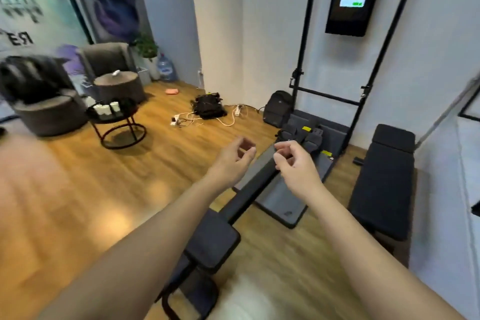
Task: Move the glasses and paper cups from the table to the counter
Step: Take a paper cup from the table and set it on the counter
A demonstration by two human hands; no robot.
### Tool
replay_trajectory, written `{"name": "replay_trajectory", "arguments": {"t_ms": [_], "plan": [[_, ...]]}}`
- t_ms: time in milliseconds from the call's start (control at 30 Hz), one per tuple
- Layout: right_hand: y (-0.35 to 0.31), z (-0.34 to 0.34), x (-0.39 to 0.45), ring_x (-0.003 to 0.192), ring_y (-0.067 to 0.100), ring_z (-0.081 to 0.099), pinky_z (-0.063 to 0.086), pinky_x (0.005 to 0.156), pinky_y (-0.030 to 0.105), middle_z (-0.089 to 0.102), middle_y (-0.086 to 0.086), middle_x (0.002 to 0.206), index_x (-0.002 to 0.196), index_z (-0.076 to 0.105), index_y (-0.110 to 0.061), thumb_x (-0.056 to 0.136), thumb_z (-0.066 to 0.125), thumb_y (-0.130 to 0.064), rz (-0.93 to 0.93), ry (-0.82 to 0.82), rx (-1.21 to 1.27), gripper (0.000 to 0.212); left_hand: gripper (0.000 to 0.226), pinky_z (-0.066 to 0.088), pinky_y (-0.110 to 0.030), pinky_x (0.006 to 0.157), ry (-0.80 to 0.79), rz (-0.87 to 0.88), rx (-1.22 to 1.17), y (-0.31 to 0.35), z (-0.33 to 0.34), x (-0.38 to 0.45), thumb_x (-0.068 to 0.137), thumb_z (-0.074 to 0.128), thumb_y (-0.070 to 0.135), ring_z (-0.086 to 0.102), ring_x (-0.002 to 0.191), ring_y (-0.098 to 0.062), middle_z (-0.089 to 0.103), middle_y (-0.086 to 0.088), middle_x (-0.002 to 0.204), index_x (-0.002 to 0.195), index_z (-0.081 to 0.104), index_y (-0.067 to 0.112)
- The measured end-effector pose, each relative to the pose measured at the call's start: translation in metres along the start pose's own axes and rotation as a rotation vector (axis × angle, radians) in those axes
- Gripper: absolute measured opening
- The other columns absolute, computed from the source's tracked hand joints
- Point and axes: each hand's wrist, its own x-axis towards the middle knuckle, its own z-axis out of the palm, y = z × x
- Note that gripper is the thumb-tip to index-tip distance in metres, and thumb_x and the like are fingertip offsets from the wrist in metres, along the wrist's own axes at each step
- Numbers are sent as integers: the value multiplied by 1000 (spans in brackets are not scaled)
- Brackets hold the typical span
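Note:
A small round black table (pixel 104 118) stands at the far left of the room, with several white paper cups (pixel 105 108) on its top; any glasses there are too blurred to make out. My left hand (pixel 235 157) and my right hand (pixel 293 160) are stretched out in front of me, well to the right of that table, over the wooden floor and a rowing machine. Both hands have loosely curled fingers and hold nothing. No counter is in view.
A rowing machine (pixel 259 176) lies on the floor right below my hands. A black padded bench (pixel 384 176) is at the right. Grey armchairs (pixel 49 109) and a round ottoman (pixel 118 86) surround the table. Cables and a black bag (pixel 209 108) lie on the floor.

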Motion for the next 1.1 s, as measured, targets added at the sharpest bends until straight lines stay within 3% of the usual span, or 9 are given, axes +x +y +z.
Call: {"name": "replay_trajectory", "arguments": {"t_ms": [67, 133, 267, 400, 567, 767, 967, 1100], "plan": [[-31, 66, 11, 84, 12, 63, 50, 70, 27, 62, -10, 100, 104, 57, -43, 98, 57, -33, -44, -67, 17, 11, 11, 47, -11, 67, 91, -43, 23, -32, -68, -23, 102, 57, 34, 61, 86, -1, 64, 13, 99, 110, 61, 26], [-58, 132, 15, 91, 15, 65, 54, 73, 31, 63, -9, 105, 109, 58, -39, 98, 57, -33, -71, -117, 62, 12, 13, 46, -8, 67, 153, -86, 79, -62, -131, -49, 102, 58, 36, 58, 90, 4, 62, 17, 101, 112, 60, 28], [-111, 300, 7, 98, 18, 64, 58, 81, 39, 62, -8, 109, 117, 57, -32, 100, 57, -34, -82, -279, 116, 17, 12, 44, -14, 65, 243, -215, 193, -147, -271, -116, 100, 60, 37, 61, 90, 0, 61, 20, 101, 111, 56, 36], [-145, 402, 1, 102, 19, 64, 58, 87, 45, 61, -5, 112, 122, 58, -27, 100, 57, -31, -78, -338, 128, 22, 13, 45, -17, 65, 302, -283, 209, -192, -352, -155, 99, 62, 31, 62, 89, -1, 62, 19, 100, 108, 56, 37], [-199, 534, 10, 98, 16, 64, 59, 86, 44, 61, -6, 111, 123, 58, -24, 100, 57, -30, -97, -423, 104, 24, 14, 48, -18, 67, 383, -360, 237, -265, -460, -184, 99, 62, 28, 62, 89, -2, 62, 19, 102, 110, 56, 34], [-211, 641, 75, 95, 15, 64, 60, 83, 44, 61, -9, 108, 122, 58, -27, 100, 58, -30, -132, -486, 69, 22, 16, 44, -11, 64, 447, -402, 196, -350, -534, -153, 100, 62, 28, 62, 89, -2, 61, 21, 102, 110, 54, 36], [-213, 747, 188, 96, 16, 63, 60, 83, 44, 61, -6, 110, 124, 57, -24, 100, 58, -29, -156, -527, 40, 25, 16, 49, -16, 66, 419, -451, 199, -444, -607, -68, 99, 63, 27, 63, 89, -4, 61, 20, 102, 111, 54, 35], [-227, 804, 286, 95, 13, 61, 55, 74, 32, 60, -7, 107, 125, 57, -24, 100, 57, -30, -163, -517, 45, 25, 16, 50, -18, 64, 419, -471, 190, -496, -663, 19, 99, 62, 25, 63, 88, -7, 61, 17, 103, 112, 55, 32]]}}
